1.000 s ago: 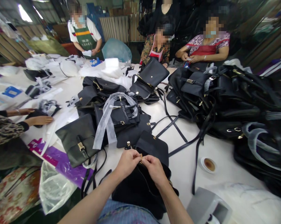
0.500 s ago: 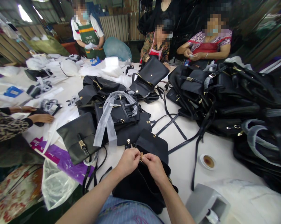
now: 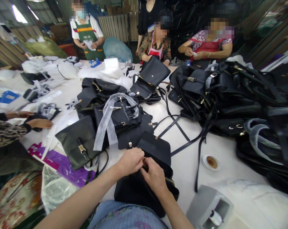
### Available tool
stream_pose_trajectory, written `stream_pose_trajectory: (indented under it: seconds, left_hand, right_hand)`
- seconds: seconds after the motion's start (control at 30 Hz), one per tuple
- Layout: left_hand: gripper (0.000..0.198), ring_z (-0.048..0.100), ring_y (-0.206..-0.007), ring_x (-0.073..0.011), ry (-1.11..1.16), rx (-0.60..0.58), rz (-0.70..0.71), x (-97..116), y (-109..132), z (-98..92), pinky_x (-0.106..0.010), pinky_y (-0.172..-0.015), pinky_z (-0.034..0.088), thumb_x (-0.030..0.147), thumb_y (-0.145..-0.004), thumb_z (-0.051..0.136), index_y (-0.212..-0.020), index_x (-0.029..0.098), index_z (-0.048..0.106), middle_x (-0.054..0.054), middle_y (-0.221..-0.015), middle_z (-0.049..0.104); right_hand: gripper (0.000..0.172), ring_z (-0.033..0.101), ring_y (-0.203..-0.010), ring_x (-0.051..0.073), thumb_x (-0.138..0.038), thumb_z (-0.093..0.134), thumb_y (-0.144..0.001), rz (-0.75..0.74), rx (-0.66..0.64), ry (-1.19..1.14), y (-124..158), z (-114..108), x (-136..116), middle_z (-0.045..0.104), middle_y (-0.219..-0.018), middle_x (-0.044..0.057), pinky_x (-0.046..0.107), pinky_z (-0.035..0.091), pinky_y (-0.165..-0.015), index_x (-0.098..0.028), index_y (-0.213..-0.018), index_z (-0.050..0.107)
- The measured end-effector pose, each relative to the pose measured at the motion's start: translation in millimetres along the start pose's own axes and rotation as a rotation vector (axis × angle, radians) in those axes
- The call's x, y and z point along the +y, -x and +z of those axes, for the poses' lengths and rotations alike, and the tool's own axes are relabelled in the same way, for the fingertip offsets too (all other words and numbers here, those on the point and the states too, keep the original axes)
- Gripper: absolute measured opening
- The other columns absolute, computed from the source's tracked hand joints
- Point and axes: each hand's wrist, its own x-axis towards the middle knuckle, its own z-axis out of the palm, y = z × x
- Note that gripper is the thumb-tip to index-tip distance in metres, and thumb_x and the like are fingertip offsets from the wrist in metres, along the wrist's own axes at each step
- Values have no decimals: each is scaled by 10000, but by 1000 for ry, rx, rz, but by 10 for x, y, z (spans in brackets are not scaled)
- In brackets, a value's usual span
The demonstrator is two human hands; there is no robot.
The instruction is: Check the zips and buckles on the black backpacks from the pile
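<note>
Right thumb has come down from the pinch seen half a second ago and now points into the mouth of the black bag (image 3: 128, 190), while a person in a dark top (image 3: 150, 16) at the back has shifted leftward. That bag lies directly below both hands, against the wearer's lap, with its flap (image 3: 155, 149) thrown back beyond them onto the surface (image 3: 185, 168). The left hand (image 3: 131, 161) is curled nearly into a fist, its fingertips closed on a small gold-coloured piece (image 3: 143, 161) at the bag's opening. The right hand (image 3: 155, 176) is bent around the near side of the same spot, thumb a little apart from the forefinger; whether it grips anything cannot be told, as the fingertips are partly hidden. Left of the hands, well apart from them, a black bag with a gold buckle (image 3: 73, 140) leans at a slant. Rightward stand a white dish of brown liquid (image 3: 204, 163) and, nearer the wearer, a grey holder (image 3: 198, 203).
</note>
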Motion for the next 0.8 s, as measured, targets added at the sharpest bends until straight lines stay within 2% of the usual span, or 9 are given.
stream_pose_trajectory:
  seconds: [0.1,0.17,0.23,0.33,0.43,0.53,0.63,0.73,0.8]
  left_hand:
    - [159,488,-578,-121,39,-26,-41,-20,-18,-10,-219,-538,340,77,-714,460,-619,197,415,35,-603,493]
    - [160,466,-528,-108,57,-42,-53,-28,-6,1,-210,-496,310,80,-706,460,-605,197,419,48,-563,472]
    - [159,467,-552,-115,52,-39,-37,-39,2,-20,-220,-527,322,84,-687,497,-591,194,432,43,-572,474]
    - [152,484,-647,-146,29,41,-53,-98,-33,-189,-253,-625,359,86,-693,520,-601,192,461,12,-639,505]
    - [157,500,-688,-154,31,144,-118,-208,-91,-459,-265,-659,380,130,-812,450,-692,183,536,-10,-696,543]
    - [223,541,-684,-138,242,52,-156,-275,-76,-563,-240,-644,410,237,-887,437,-779,172,621,-7,-727,600]
    - [231,572,-658,-129,453,-81,-188,-235,15,-367,-218,-603,428,250,-863,477,-789,157,674,-7,-728,638]
    - [165,584,-661,-130,474,-47,-202,-125,94,-76,-214,-597,428,190,-787,556,-838,153,709,-6,-740,653]
    - [149,581,-666,-129,436,7,-204,-47,109,43,-214,-605,418,159,-767,579,-821,162,717,1,-721,641]
  right_hand:
    - [125,524,-698,176,-334,581,-825,-93,80,124,24,15,6,573,-770,3,285,334,-647,-213,-858,588]
    - [177,512,-653,157,-381,566,-866,-130,42,103,20,3,12,557,-732,-8,272,340,-621,-216,-804,589]
    - [234,510,-651,154,-388,540,-893,-148,-31,49,17,-9,18,554,-725,-4,269,350,-620,-215,-743,581]
    - [216,512,-669,162,-345,548,-888,-138,-98,27,28,-8,36,557,-727,-1,280,357,-646,-215,-716,565]
    - [219,504,-673,162,-322,562,-866,-94,-132,-24,25,-20,71,543,-712,-9,287,356,-665,-213,-676,545]
    - [225,505,-679,164,-344,537,-867,-48,-131,-95,-14,-75,115,554,-714,-3,285,364,-654,-206,-692,567]
    - [240,500,-662,162,-372,520,-868,-24,-149,-132,-52,-132,146,554,-698,-4,280,373,-633,-198,-714,580]
    - [232,498,-660,157,-381,534,-856,-15,-166,-163,-54,-147,155,558,-699,-7,277,380,-636,-196,-727,588]
    - [222,491,-655,154,-380,545,-847,-13,-166,-171,-46,-136,152,551,-695,-12,274,377,-631,-197,-729,588]
